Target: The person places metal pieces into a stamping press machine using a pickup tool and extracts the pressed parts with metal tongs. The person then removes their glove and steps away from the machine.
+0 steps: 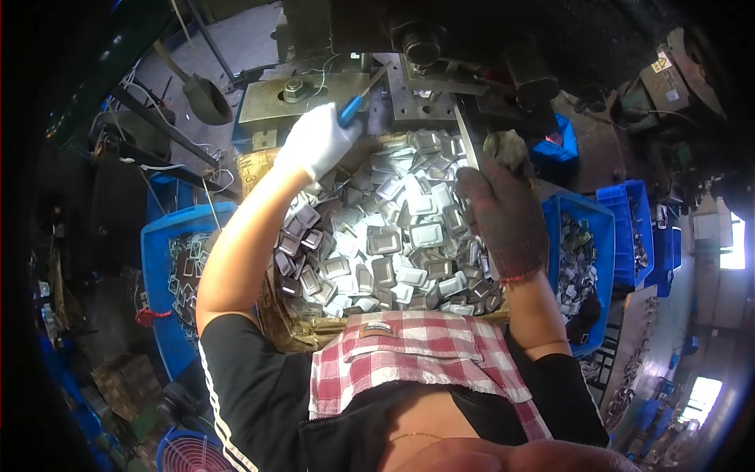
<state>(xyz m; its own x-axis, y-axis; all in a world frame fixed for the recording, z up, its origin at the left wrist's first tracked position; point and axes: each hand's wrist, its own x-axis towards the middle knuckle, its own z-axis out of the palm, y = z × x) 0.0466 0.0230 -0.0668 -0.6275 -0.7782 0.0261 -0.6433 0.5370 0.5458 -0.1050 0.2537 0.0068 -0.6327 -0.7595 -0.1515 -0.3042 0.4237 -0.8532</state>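
Observation:
My left hand [318, 141], in a white glove, is closed around a blue-handled tool [351, 111]. Its thin shaft points up and right toward the press's lower die; the tip is too small to tell its kind. A dark knitted glove covers my right hand [503, 216], whose fingers wrap a long, narrow metal strip [465, 138]. The strip's far end reaches the die block [423, 98]. Between and below both hands, a heap of small rectangular stamped metal parts [385, 241] fills a worn cardboard box [295, 334].
Blue crates [157, 259] stand left and right of the box, holding metal pieces. Overhead hangs the dark press head [448, 31]. A bolted metal block [271, 102] lies beyond my left hand. A blue-rimmed fan [189, 452] is at the lower left.

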